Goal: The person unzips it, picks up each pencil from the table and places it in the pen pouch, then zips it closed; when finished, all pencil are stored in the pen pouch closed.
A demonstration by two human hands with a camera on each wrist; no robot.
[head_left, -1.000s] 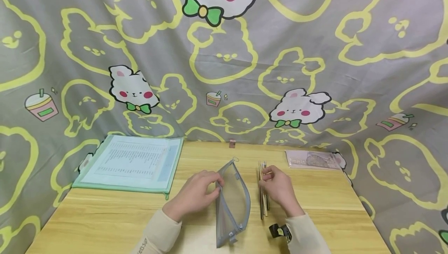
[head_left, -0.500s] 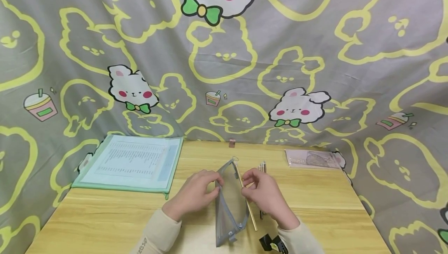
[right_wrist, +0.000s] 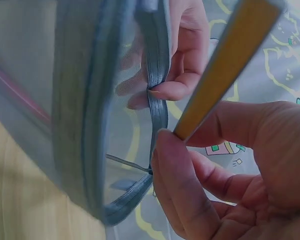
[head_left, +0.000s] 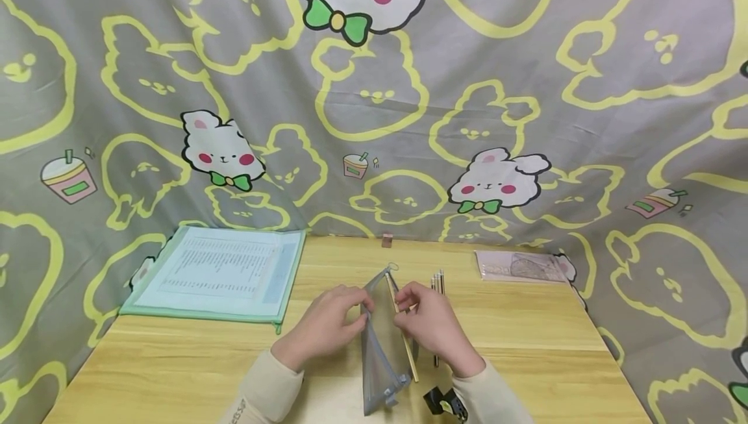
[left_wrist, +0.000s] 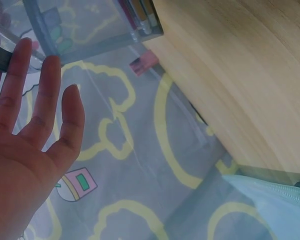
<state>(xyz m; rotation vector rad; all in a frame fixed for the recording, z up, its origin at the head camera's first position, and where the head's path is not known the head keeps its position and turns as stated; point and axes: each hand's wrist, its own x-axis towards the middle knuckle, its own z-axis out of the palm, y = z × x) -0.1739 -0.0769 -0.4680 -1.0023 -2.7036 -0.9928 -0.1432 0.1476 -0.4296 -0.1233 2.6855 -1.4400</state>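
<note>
A grey see-through zipper pouch (head_left: 380, 375) stands on edge on the table with its mouth spread. My left hand (head_left: 327, 321) pinches the pouch's left rim between thumb and fingers. Through its mesh, a few pencils (left_wrist: 140, 15) show inside in the left wrist view. My right hand (head_left: 429, 320) pinches a yellow pencil (head_left: 408, 346) near its middle. That pencil overlaps the pouch's mouth in the head view, lying lengthwise along it. Several more pencils (head_left: 438, 281) lie just right of my right hand, partly hidden behind it.
At the left lies a green-edged document bag (head_left: 213, 271) with a printed sheet. A clear packet with a ruler set (head_left: 522, 265) lies at the back right. A black wrist camera (head_left: 445, 403) sits at my right cuff. The patterned curtain (head_left: 380, 151) surrounds the table (head_left: 526, 372).
My right hand has picked the yellow pencil from the group and carried it left to the pouch's mouth. The left hand keeps its place on the rim.
</note>
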